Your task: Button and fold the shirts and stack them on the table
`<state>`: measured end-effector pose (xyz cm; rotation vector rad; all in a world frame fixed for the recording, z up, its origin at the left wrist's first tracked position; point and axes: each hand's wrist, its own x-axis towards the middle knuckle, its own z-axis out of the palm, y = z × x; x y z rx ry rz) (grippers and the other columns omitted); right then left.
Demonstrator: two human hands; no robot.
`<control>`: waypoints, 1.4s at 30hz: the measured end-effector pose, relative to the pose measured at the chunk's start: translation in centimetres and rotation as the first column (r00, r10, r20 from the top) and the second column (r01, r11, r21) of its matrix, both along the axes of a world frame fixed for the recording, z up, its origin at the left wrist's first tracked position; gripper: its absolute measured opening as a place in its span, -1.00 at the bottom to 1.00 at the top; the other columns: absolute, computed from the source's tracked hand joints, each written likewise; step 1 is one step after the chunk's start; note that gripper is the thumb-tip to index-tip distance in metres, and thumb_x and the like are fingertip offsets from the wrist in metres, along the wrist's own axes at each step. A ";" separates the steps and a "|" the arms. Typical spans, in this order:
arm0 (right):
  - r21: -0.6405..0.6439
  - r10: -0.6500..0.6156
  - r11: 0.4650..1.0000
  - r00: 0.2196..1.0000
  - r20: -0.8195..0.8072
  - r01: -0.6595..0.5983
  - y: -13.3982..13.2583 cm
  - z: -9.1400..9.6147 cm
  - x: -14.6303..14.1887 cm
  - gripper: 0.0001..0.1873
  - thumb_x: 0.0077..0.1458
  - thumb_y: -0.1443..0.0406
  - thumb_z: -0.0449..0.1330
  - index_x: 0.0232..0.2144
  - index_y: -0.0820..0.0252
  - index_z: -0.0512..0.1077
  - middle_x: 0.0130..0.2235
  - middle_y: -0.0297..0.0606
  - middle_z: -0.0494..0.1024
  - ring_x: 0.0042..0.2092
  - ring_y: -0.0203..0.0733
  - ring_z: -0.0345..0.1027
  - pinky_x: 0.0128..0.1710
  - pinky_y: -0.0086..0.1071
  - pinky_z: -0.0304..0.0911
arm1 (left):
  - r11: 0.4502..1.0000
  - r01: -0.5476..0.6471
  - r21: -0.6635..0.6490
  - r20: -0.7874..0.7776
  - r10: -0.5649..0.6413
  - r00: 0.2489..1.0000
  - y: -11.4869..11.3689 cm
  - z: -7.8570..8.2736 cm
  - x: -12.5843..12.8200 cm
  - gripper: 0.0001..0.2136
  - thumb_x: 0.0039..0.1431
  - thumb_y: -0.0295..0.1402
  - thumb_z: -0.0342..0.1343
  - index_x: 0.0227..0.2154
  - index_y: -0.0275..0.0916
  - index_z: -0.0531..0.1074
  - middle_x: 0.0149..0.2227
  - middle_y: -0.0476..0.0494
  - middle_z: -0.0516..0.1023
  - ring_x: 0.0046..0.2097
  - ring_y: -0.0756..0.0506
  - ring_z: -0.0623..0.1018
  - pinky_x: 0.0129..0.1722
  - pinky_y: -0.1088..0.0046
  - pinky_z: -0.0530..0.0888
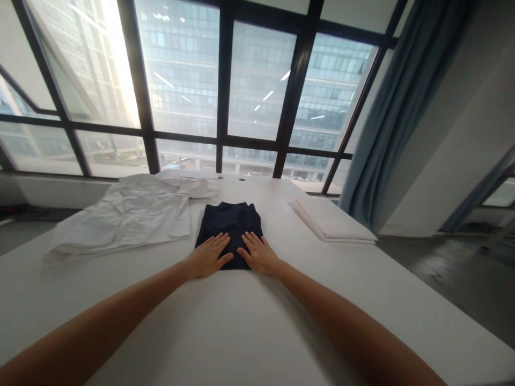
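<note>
A dark navy garment [230, 222], folded into a compact rectangle, lies on the white table [241, 327] straight ahead of me. My left hand [209, 256] rests flat on its near left corner with fingers spread. My right hand [257, 253] lies flat on its near right corner, fingers stretched out too. Both hands press on the cloth and hold nothing. The thumbs nearly meet over the garment's near edge.
A rumpled white shirt [124, 217] is spread out on the table's left. A neat stack of folded white cloth [332, 221] sits at the right rear. Large windows [225, 91] run behind the table. A blue curtain [396, 102] hangs at the right, with open floor beside it.
</note>
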<state>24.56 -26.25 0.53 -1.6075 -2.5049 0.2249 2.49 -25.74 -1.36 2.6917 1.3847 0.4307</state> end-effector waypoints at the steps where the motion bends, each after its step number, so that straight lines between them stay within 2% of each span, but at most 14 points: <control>1: -0.001 -0.011 1.000 1.000 -0.005 0.011 0.0 -0.1 0.0 -0.23 0.29 -0.07 -0.27 0.35 0.29 -0.04 0.38 -0.12 -0.11 0.40 -0.05 -0.35 0.32 -0.06 -0.37 | 1.000 -0.007 -0.001 0.002 0.007 1.000 0.1 0.0 -0.2 -0.36 0.32 0.04 -0.28 0.30 -0.29 0.10 0.35 -0.27 0.05 0.37 -0.18 0.03 0.31 0.21 -0.02; 5: -0.008 -0.144 0.990 0.989 -0.037 0.144 -0.1 -0.4 -0.1 -0.09 0.22 -0.18 -0.27 0.35 0.37 -0.07 0.39 -0.03 -0.17 0.39 0.06 -0.37 0.31 -0.03 -0.33 | 0.997 -0.080 -0.008 0.002 0.080 0.997 0.5 -0.1 -1.1 -0.35 0.31 0.05 -0.29 0.31 -0.27 0.10 0.35 -0.27 0.03 0.37 -0.17 0.02 0.31 0.19 -0.03; 10: -0.027 -0.337 0.941 0.941 -0.035 0.336 -0.4 -0.7 -0.3 0.06 0.14 -0.27 -0.28 0.35 0.48 -0.11 0.38 0.11 -0.18 0.38 0.15 -0.31 0.30 0.00 -0.33 | 0.971 -0.230 -0.065 0.028 0.232 0.972 0.9 -0.1 -1.9 -0.37 0.31 0.03 -0.31 0.30 -0.23 0.11 0.38 -0.23 -0.06 0.39 -0.19 -0.06 0.30 0.07 -0.08; 13: -0.044 -0.371 0.928 0.929 -0.006 0.370 -0.3 -0.5 0.2 0.10 0.11 -0.29 -0.25 0.34 0.53 -0.13 0.37 0.17 -0.14 0.38 0.14 -0.31 0.30 0.03 -0.38 | 0.961 -0.258 -0.100 0.036 0.262 0.964 1.0 0.3 -2.3 -0.39 0.31 0.02 -0.30 0.30 -0.19 0.11 0.38 -0.21 -0.08 0.39 -0.19 -0.07 0.29 0.04 -0.08; 18: -0.096 -0.332 0.937 0.941 0.059 0.337 0.5 0.0 1.7 0.13 0.07 -0.32 -0.20 0.35 0.47 -0.12 0.37 0.15 -0.12 0.38 0.16 -0.32 0.30 0.08 -0.42 | 0.962 -0.247 -0.118 0.042 0.253 0.967 0.9 0.8 -2.9 -0.38 0.30 0.02 -0.29 0.31 -0.19 0.09 0.39 -0.20 -0.09 0.39 -0.18 -0.10 0.30 0.02 -0.13; 21: -0.081 -0.357 0.929 0.932 0.071 0.362 0.4 0.7 2.3 0.08 0.08 -0.30 -0.16 0.32 0.45 -0.01 0.34 0.19 -0.03 0.36 0.20 -0.21 0.27 0.09 -0.26 | 0.963 -0.224 -0.150 0.056 0.234 0.971 0.7 0.1 -2.8 -0.36 0.30 0.03 -0.31 0.32 -0.25 0.06 0.39 -0.26 -0.11 0.39 -0.20 -0.12 0.30 0.04 -0.07; 24: -0.007 -0.410 0.911 0.909 0.075 0.411 0.0 1.7 3.0 -0.03 0.06 -0.28 -0.06 0.16 0.45 0.30 0.20 0.28 0.24 0.25 0.27 0.05 0.16 0.04 0.04 | 0.984 -0.170 -0.056 0.080 0.174 0.981 0.0 -1.3 -1.9 -0.38 0.32 -0.01 -0.29 0.29 -0.30 0.12 0.37 -0.35 -0.04 0.39 -0.26 -0.09 0.29 0.04 0.01; 27: 0.013 -0.461 0.887 0.882 0.093 0.462 -0.1 2.6 4.1 -0.15 0.02 -0.24 0.06 0.00 0.40 0.44 0.08 0.27 0.36 0.14 0.27 0.23 0.04 -0.04 0.20 | 0.997 -0.077 0.014 0.082 0.075 0.994 -1.3 -2.0 -0.4 -0.46 0.34 -0.07 -0.25 0.24 -0.26 0.21 0.32 -0.37 0.13 0.37 -0.29 0.01 0.27 0.00 0.05; 29: -0.050 -0.459 0.885 0.886 0.073 0.463 0.3 2.9 5.1 -0.23 -0.01 -0.18 0.16 -0.05 0.38 0.47 0.04 0.21 0.42 0.07 0.21 0.32 -0.03 -0.13 0.27 | 0.998 -0.057 0.023 0.090 0.055 0.994 -2.0 -1.4 0.2 -0.48 0.35 -0.08 -0.25 0.21 -0.24 0.26 0.26 -0.35 0.26 0.33 -0.27 0.15 0.25 0.04 0.12; 31: -0.153 -0.435 0.890 0.900 -0.008 0.429 0.8 3.1 6.0 -0.35 -0.05 -0.07 0.27 -0.11 0.37 0.48 -0.04 0.11 0.50 -0.03 0.10 0.41 -0.12 -0.25 0.30 | 0.993 -0.094 0.074 0.106 0.086 0.991 -2.0 -0.3 0.1 -0.49 0.36 -0.08 -0.28 0.18 -0.25 0.31 0.23 -0.31 0.32 0.28 -0.23 0.25 0.24 0.12 0.17; 34: -0.294 -0.433 0.884 0.874 -0.221 0.364 1.3 3.1 6.7 -0.51 -0.06 0.09 0.35 -0.16 0.34 0.48 -0.15 -0.06 0.57 -0.16 -0.09 0.46 -0.27 -0.42 0.30 | 0.975 -0.166 0.150 0.057 0.159 0.986 -1.1 1.1 -1.3 -0.50 0.34 -0.05 -0.25 0.14 -0.18 0.36 0.27 -0.20 0.28 0.29 -0.21 0.23 0.26 0.12 0.10; 36: -0.388 -0.477 0.856 0.812 -0.336 0.342 1.2 3.2 6.7 -0.56 0.00 0.11 0.32 -0.17 0.34 0.46 -0.21 -0.12 0.58 -0.28 -0.20 0.46 -0.39 -0.48 0.28 | 0.969 -0.220 0.116 -0.013 0.223 0.975 -0.3 1.2 -2.3 -0.48 0.32 -0.01 -0.22 0.17 -0.14 0.33 0.30 -0.17 0.22 0.31 -0.21 0.19 0.26 0.10 0.07; 39: -0.522 -0.540 0.794 0.757 -0.369 0.312 1.1 3.1 6.6 -0.61 0.10 0.08 0.23 -0.27 0.36 0.48 -0.40 -0.18 0.55 -0.49 -0.30 0.36 -0.56 -0.48 0.20 | 0.954 -0.292 0.068 -0.051 0.296 0.954 0.2 0.9 -3.1 -0.39 0.29 0.06 -0.25 0.24 -0.19 0.23 0.32 -0.22 0.15 0.32 -0.22 0.16 0.24 0.10 0.11; 42: -0.519 -0.547 0.793 0.748 -0.376 0.319 1.7 2.9 7.6 -0.67 0.05 0.12 0.28 -0.38 0.35 0.50 -0.52 -0.25 0.50 -0.54 -0.31 0.30 -0.59 -0.48 0.18 | 0.948 -0.306 0.090 -0.056 0.311 0.949 0.1 0.7 -3.0 -0.31 0.25 0.12 -0.25 0.26 -0.26 0.20 0.35 -0.25 0.08 0.35 -0.24 0.10 0.26 0.11 0.08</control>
